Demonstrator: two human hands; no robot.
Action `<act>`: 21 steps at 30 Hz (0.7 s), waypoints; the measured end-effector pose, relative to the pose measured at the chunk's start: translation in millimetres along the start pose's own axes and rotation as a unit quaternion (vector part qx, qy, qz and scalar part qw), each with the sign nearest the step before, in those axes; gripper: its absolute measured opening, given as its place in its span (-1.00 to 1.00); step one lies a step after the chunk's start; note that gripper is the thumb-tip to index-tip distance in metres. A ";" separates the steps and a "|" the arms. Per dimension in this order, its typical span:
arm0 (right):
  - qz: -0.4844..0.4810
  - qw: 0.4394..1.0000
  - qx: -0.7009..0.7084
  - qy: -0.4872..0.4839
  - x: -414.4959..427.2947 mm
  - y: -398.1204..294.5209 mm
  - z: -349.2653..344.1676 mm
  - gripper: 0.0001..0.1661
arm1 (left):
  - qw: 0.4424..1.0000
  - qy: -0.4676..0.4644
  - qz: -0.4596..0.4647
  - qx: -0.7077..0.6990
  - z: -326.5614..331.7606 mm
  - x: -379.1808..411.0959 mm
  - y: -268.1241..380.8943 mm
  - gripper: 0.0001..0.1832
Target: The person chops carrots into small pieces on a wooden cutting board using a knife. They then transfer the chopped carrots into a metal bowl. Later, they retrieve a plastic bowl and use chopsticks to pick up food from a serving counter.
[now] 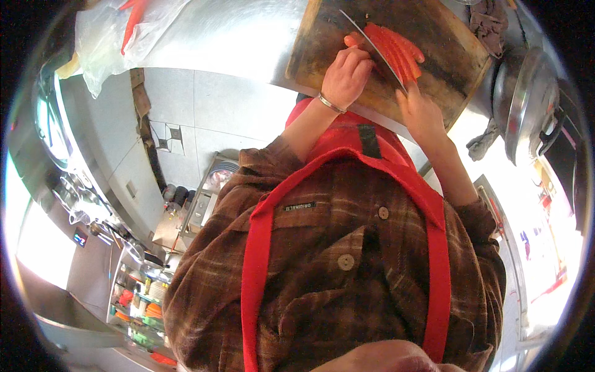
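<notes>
A wooden cutting board [320, 28] lies before me, stained dark across its middle. My right hand [420, 111] grips a kitchen knife [372, 44], whose blade is seen almost edge-on and slants across the board. Left of the blade, the curled fingers of my left hand [346, 76] press on a carrot piece [353, 39], mostly hidden beneath them; a metal bracelet [332, 103] circles that wrist. Long carrot slices [393, 51] lie side by side, overlapping, just right of the blade.
Left of the board, a clear plastic bag [104, 46] with a whole carrot [133, 25] lies on the steel counter [223, 42]. A metal wok or pan [525, 102] stands at the right, near a dark cloth [488, 25]. Shelves with dishes [148, 297] are behind at left.
</notes>
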State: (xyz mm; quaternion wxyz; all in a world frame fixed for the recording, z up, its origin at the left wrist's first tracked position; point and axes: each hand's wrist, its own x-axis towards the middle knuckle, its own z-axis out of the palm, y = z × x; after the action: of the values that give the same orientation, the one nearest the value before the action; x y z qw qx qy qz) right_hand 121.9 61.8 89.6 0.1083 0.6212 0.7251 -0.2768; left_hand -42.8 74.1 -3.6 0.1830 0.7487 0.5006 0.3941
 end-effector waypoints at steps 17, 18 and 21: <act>-0.045 0.986 0.111 0.113 24.6 -3.0 17.1 -0.66 | 0.975 -0.089 0.163 0.121 -38.9 25.9 -26.5 -0.76; -0.047 0.984 0.120 0.121 22.5 -1.8 17.5 -0.65 | 0.968 -0.109 0.181 0.133 -44.1 27.8 -27.8 -0.77; -0.023 0.978 0.141 0.154 11.0 1.6 10.8 -0.64 | 0.963 -0.123 0.187 0.150 -56.6 33.1 -26.8 -0.83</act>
State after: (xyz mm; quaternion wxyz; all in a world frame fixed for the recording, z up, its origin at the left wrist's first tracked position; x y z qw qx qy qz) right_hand 119.2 65.4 74.8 -0.0997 0.6486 0.7007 -0.2800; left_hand -96.6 108.4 27.3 0.0518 0.8907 0.3787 0.2462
